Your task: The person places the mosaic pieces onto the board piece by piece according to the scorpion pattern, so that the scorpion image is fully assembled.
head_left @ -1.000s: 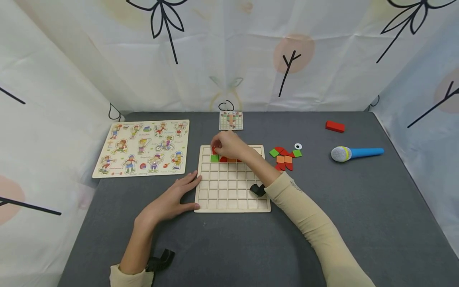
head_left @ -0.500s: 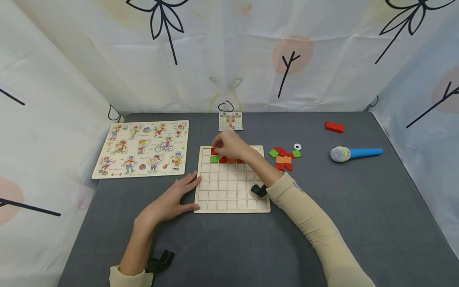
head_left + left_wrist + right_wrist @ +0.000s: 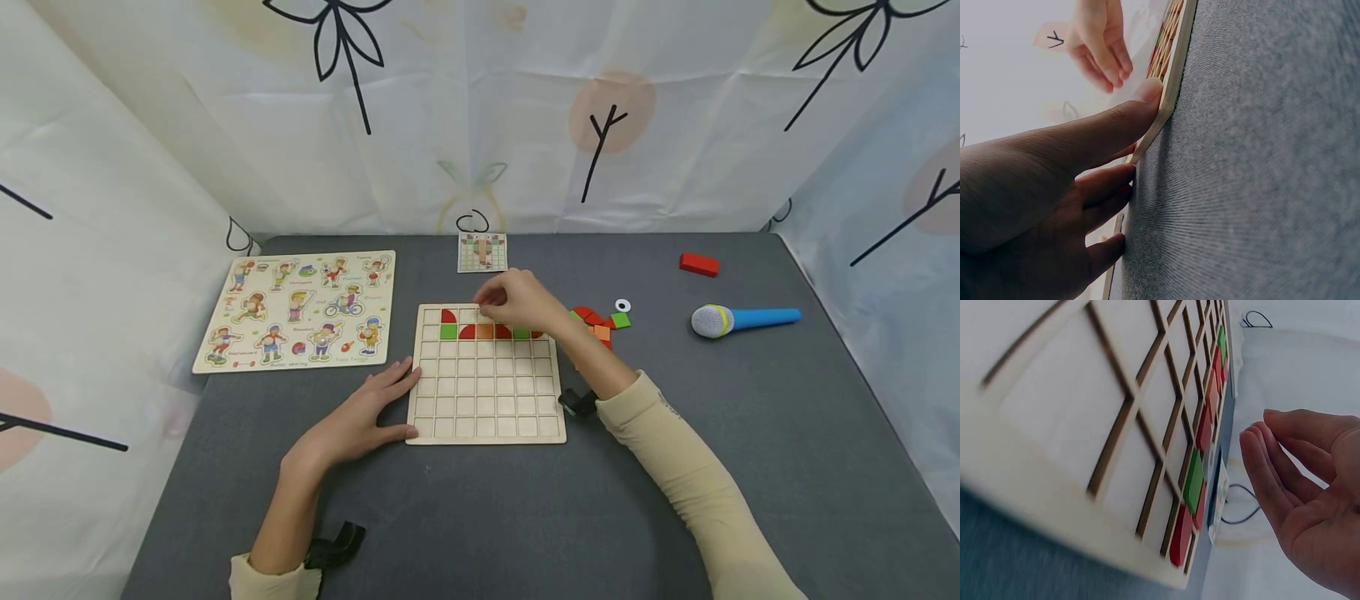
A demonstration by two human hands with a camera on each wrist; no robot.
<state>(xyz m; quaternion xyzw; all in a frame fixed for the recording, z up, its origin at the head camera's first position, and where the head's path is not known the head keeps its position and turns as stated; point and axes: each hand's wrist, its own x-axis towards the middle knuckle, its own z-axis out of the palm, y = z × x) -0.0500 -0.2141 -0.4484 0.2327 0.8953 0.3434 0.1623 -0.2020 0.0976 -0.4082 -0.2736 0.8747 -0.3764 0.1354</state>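
Observation:
A wooden grid board [image 3: 476, 387] lies on the grey table. My left hand [image 3: 352, 421] rests along its left side, thumb and fingertips touching the edge, as the left wrist view also shows with the thumb [image 3: 1147, 94] on the rim. Over the board's upper rows hovers my right hand [image 3: 525, 302], fingers loosely bent; nothing shows between its fingertips in the right wrist view. In the grid sit a red rounded tile [image 3: 448, 317], a green square tile [image 3: 448, 332] below it, and an orange tile [image 3: 485, 332] between red ones, with another green tile [image 3: 522, 333] further right.
Loose red, orange and green tiles [image 3: 602, 332] lie right of the board, partly behind my right wrist, by a white ring [image 3: 622, 306]. A pattern card [image 3: 482, 252] stands behind the board. Around are a picture puzzle [image 3: 296, 312], toy microphone [image 3: 750, 321] and red block [image 3: 699, 265].
My right hand has let go of the red rounded tile at the board's upper left and moved right, leaving the tile in its cell. My left hand stays where it was.

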